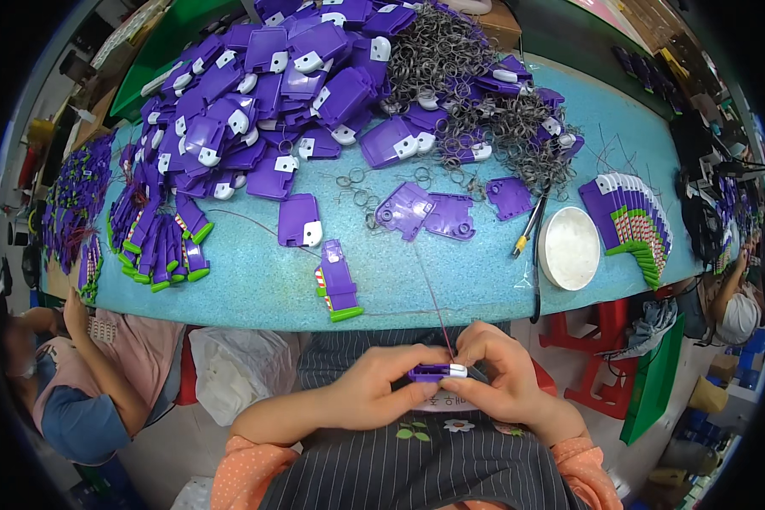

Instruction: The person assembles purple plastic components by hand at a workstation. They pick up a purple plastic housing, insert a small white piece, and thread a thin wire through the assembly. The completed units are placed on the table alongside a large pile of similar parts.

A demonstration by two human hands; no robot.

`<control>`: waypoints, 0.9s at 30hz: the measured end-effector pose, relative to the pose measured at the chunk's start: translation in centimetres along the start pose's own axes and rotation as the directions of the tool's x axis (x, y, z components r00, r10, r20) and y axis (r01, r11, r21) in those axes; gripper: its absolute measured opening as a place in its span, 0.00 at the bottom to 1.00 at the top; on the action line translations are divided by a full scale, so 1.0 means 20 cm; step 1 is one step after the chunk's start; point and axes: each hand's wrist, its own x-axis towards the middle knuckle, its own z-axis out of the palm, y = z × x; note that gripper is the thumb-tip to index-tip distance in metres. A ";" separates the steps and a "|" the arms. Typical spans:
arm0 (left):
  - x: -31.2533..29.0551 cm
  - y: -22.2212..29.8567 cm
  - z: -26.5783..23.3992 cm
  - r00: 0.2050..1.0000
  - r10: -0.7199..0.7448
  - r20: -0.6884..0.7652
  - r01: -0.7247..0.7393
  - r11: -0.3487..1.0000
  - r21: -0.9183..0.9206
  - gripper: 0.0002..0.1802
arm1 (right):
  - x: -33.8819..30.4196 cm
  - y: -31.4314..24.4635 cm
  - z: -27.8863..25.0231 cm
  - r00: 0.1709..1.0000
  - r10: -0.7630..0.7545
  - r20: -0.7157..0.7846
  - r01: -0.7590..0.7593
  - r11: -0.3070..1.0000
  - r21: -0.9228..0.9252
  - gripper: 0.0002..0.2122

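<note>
We see left hand (374, 389) and right hand (503, 374) both pinching purple-and-white part (429, 372), lower centre of frame; dark red wire (434, 293) runs up from hands; we note purple heap (344, 98), upper left.

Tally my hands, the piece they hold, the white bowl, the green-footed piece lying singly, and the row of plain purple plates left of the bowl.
Left hand and right hand: 2
Held piece: 1
Bowl: 1
Green-footed piece: 1
Plain plates: 3
Total: 8
</note>
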 end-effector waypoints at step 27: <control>0.00 -0.11 0.17 0.873 -0.099 -0.477 -0.075 0.940 -0.332 0.09 | -0.03 0.02 0.03 0.923 0.358 -0.138 -0.352 0.933 0.069 0.10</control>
